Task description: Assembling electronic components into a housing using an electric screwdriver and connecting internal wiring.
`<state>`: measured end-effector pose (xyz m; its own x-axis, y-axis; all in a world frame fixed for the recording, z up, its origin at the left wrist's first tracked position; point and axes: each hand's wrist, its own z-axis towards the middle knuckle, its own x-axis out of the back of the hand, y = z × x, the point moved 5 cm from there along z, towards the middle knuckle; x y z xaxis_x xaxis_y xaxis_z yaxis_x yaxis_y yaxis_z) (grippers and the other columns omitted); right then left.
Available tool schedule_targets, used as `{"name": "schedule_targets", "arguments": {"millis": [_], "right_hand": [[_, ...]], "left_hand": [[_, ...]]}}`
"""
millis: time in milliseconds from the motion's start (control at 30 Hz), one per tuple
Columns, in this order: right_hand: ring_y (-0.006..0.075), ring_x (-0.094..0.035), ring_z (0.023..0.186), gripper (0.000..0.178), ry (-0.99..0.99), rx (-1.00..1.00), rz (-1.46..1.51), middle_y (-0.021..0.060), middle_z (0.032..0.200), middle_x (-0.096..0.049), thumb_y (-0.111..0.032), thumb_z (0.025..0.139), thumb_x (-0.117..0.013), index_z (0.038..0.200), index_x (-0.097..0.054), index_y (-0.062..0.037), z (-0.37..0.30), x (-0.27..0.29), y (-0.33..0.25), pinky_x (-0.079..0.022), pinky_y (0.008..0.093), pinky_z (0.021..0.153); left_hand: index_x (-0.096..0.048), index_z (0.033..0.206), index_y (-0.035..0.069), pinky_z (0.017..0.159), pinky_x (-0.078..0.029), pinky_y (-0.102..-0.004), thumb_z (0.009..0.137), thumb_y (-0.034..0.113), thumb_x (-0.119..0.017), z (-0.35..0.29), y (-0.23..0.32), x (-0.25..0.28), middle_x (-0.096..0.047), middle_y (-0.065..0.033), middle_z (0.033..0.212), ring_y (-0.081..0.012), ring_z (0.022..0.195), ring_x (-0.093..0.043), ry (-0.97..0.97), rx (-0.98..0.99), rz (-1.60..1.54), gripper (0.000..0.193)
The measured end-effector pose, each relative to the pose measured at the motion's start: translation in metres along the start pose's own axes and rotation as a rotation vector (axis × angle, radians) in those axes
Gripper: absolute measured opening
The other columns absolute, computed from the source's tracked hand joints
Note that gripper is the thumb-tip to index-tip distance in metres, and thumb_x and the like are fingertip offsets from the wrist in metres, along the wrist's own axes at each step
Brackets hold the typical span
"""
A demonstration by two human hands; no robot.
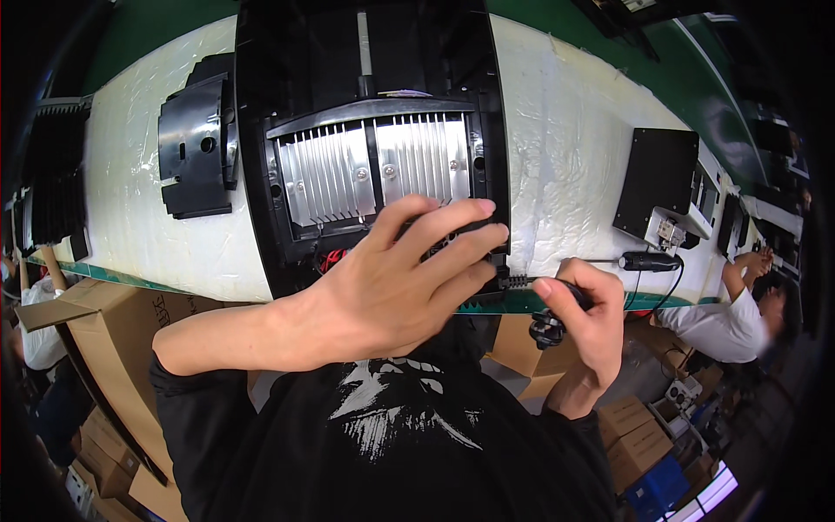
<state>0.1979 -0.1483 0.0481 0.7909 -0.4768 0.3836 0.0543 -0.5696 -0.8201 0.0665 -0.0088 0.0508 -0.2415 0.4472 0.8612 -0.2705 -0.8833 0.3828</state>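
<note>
A black housing (370,106) with two silver finned heat sinks (329,174) stands in front of me on the bench. My left hand (391,270) lies across its near edge, fingers stretched out and apart over a dark part. What lies beneath the palm is hidden. Red wires (332,258) peek out beside that hand, inside the housing. To the right, my right hand (587,317) is closed around a bundled black power cord (546,331). A ribbed cord sleeve (515,282) runs from the housing's near right corner toward these fingers.
A curved black plastic cover (196,143) lies left of the housing. On the right are a black flat-sided unit (657,178) and a black-handled screwdriver (648,261) with a cord by it. Cardboard boxes (130,357) stand below the bench's left side. Other people sit at both ends.
</note>
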Motion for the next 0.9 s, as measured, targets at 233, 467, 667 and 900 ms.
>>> {"name": "schedule_targets", "arguments": {"millis": [233,467,667,900], "right_hand": [[0.0143,-0.038,0.038,0.012,0.008,0.542,-0.206,0.0031,0.050,-0.039,-0.003,0.070,-0.070,0.066,-0.059,-0.0005,-0.008,-0.019,-0.051,-0.027,0.0280,0.039],[0.0112,-0.043,0.041,0.010,-0.057,0.458,-0.213,0.0026,0.050,-0.041,-0.003,0.072,-0.072,0.071,-0.063,0.0006,-0.027,-0.021,-0.049,-0.031,0.0243,0.041],[0.0032,-0.046,0.057,0.016,-0.468,-0.468,0.572,-0.0012,0.066,-0.055,-0.010,0.093,-0.054,0.097,-0.064,0.0020,-0.049,-0.025,0.017,-0.035,0.0187,0.051],[0.0048,-0.051,0.064,0.015,-0.162,-0.126,0.261,0.0004,0.072,-0.060,-0.005,0.087,-0.059,0.099,-0.065,0.0019,-0.003,-0.011,0.029,-0.038,0.0185,0.056]], "left_hand": [[-0.057,0.111,0.001,0.081,-0.044,-0.0355,0.065,0.019,-0.070,0.021,-0.008,0.002,-0.053,-0.0091,0.111,-0.0245,0.099,-0.051,-0.107,0.095,-0.221,0.051],[-0.060,0.095,0.001,0.059,-0.047,-0.0279,0.065,0.005,-0.061,0.014,-0.007,-0.005,-0.056,-0.0061,0.084,-0.0194,0.071,-0.054,0.045,0.072,-0.065,0.030],[-0.061,0.089,0.001,0.059,-0.049,-0.0296,0.065,0.003,-0.067,0.020,-0.014,-0.007,-0.058,-0.0079,0.082,-0.0204,0.070,-0.056,0.000,0.010,-0.315,0.025],[-0.063,0.083,0.000,0.059,-0.049,-0.0321,0.070,0.004,-0.072,0.024,-0.028,0.000,-0.062,-0.0088,0.077,-0.0232,0.067,-0.058,-0.102,0.215,-0.461,0.017]]}}
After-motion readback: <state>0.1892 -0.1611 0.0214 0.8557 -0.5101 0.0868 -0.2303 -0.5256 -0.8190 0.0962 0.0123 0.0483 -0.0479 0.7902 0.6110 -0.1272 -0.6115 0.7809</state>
